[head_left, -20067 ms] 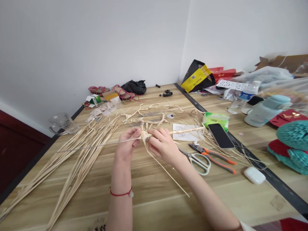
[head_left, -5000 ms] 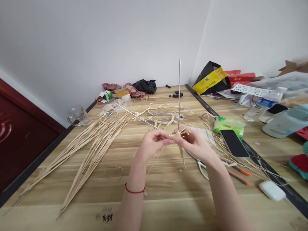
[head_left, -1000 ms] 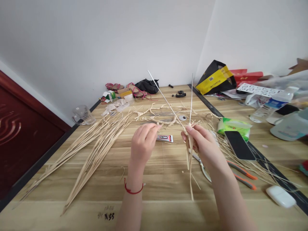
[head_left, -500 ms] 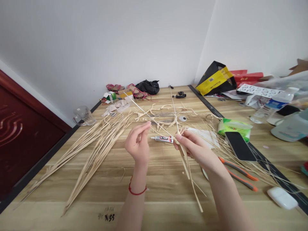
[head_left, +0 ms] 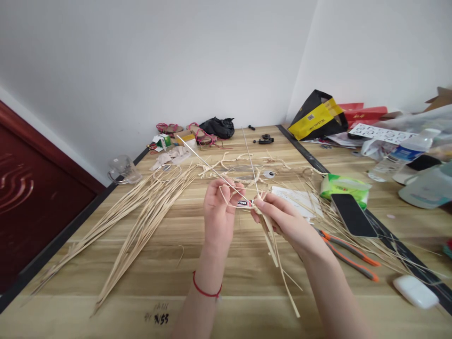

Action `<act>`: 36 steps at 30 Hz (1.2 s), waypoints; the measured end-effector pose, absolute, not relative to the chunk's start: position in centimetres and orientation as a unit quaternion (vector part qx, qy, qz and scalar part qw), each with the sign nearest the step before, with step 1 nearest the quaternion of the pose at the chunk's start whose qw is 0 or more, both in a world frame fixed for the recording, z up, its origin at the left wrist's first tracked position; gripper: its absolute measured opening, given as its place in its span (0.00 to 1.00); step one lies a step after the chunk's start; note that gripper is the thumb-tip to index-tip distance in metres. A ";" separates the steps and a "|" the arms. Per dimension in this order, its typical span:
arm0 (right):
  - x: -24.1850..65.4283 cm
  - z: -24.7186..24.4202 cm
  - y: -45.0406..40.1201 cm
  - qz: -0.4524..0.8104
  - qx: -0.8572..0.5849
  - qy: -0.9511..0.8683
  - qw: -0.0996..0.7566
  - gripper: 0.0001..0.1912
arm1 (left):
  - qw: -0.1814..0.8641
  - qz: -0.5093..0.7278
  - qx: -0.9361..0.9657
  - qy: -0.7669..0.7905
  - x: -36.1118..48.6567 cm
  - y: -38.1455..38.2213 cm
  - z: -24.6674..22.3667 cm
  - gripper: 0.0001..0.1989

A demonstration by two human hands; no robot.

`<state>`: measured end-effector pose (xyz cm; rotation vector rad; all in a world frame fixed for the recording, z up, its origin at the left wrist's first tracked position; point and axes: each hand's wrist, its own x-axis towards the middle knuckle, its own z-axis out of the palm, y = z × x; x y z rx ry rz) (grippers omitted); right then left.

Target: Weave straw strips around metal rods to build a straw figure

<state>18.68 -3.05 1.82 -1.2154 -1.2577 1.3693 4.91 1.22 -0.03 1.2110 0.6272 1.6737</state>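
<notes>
My right hand (head_left: 287,219) pinches a small woven piece of pale straw strips (head_left: 271,242), whose loose ends hang below the fingers. Two thin rods stick out from that grip: a left rod (head_left: 206,162) slanting up to the left, and a right rod (head_left: 249,157) pointing nearly straight away. My left hand (head_left: 219,212) is closed, its fingers curled around a thin straw strip (head_left: 233,205) that bends across them and runs to the woven piece. Behind the hands lies a B-7000 glue tube (head_left: 243,203), partly covered.
Long straw bundles (head_left: 141,235) lie on the left, near a glass mug (head_left: 123,169). Braided straw pieces (head_left: 226,162) lie beyond my hands. On the right are orange-handled pliers (head_left: 349,254), a phone (head_left: 353,215), a green tissue pack (head_left: 344,187) and a white case (head_left: 415,290).
My left hand has moved right, closer to the woven piece, and its fingers now curl around the bent strip. The rods have tilted slightly left; my right hand keeps its pinch.
</notes>
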 end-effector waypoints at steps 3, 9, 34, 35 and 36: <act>18.8 1.6 -2.9 0.551 -0.490 -0.511 0.441 0.18 | 0.470 0.679 0.509 0.242 5.0 1.1 0.4 0.16; 18.9 1.9 -3.1 0.539 -0.489 -0.524 0.442 0.18 | 0.523 0.638 0.523 0.214 4.6 1.1 1.0 0.18; 18.4 0.0 -2.2 0.456 -0.464 -0.587 0.481 0.12 | 0.509 0.576 0.578 0.273 2.1 1.6 1.0 0.20; 18.4 0.0 -2.2 0.445 -0.471 -0.592 0.479 0.12 | 0.507 0.569 0.577 0.293 2.1 1.6 0.9 0.19; 18.4 0.0 -2.2 0.435 -0.477 -0.596 0.478 0.12 | 0.508 0.559 0.575 0.313 2.1 1.5 0.9 0.18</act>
